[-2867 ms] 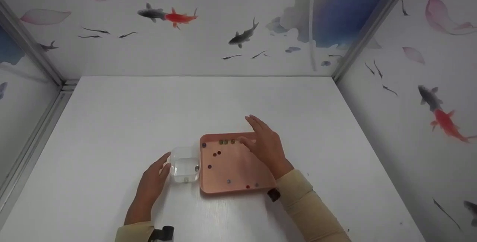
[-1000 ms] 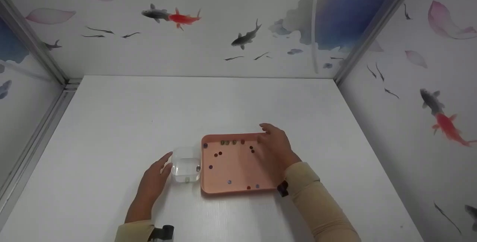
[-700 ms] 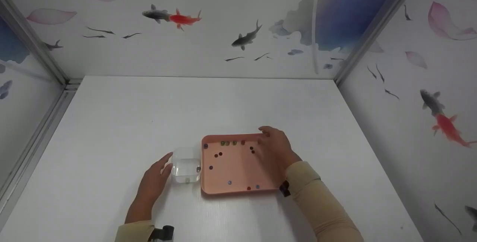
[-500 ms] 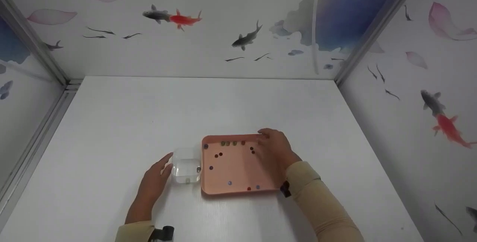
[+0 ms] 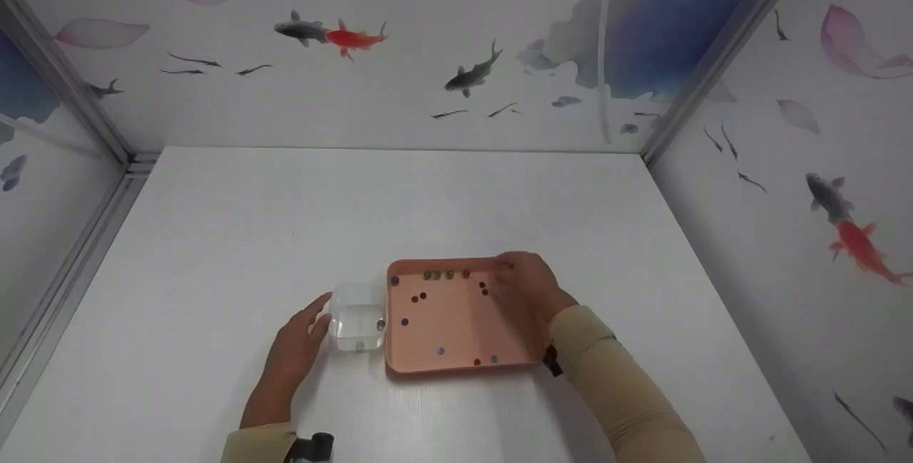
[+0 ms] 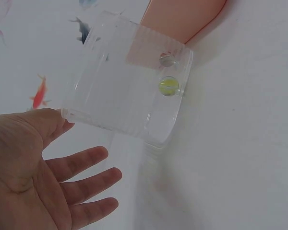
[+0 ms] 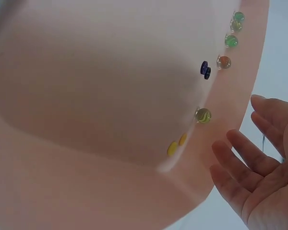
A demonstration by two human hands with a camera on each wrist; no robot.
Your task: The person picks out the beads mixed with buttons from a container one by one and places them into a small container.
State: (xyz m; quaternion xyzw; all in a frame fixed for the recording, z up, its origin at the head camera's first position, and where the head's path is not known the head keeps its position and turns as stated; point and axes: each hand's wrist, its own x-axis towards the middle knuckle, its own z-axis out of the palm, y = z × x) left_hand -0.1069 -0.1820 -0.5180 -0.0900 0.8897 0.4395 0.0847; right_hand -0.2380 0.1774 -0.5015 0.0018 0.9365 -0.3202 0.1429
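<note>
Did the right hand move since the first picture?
Yes, to the right. Judged against the pink tray, the right hand has shifted toward its right side, and the reddish marble it hid now shows.

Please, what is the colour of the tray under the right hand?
The tray is plain salmon pink, best seen in the head view.

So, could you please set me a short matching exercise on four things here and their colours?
Things:
1. Tray
2. Container beside the tray
3. Tabletop
4. Two discs nearest a corner of the tray, right wrist view

Colours:
A. White
B. Yellow
C. Salmon pink
D. Clear, see-through

Right pairs: 1-C, 2-D, 3-A, 4-B
</note>
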